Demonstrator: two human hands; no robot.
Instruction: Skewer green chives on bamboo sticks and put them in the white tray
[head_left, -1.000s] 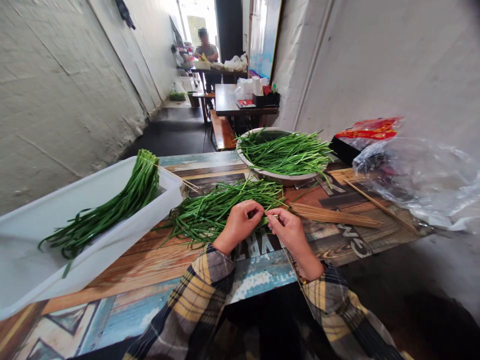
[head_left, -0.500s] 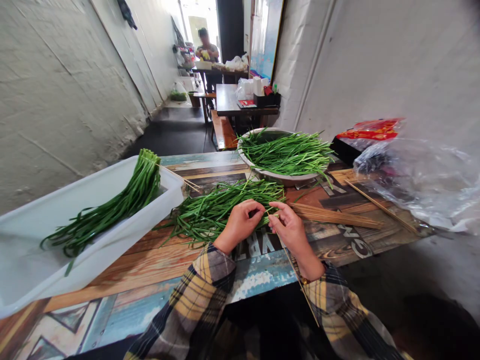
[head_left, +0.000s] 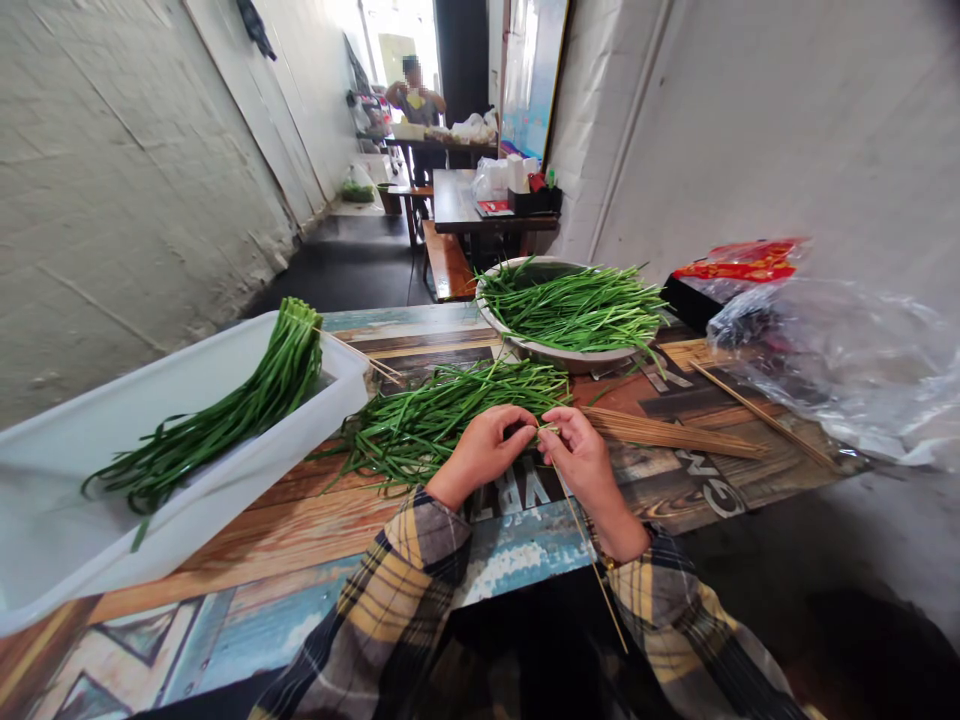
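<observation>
The skewer (head_left: 592,555) is pinched by the right hand (head_left: 583,458), its long axis slanted from that grip toward the body, while the left hand (head_left: 484,450), alongside, is pressed together at the fingertips, contents unclear, green stems (head_left: 420,420) spread beyond.

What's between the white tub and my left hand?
A loose pile of green stalks lies between the white tub and your left hand, in the head view.
</observation>
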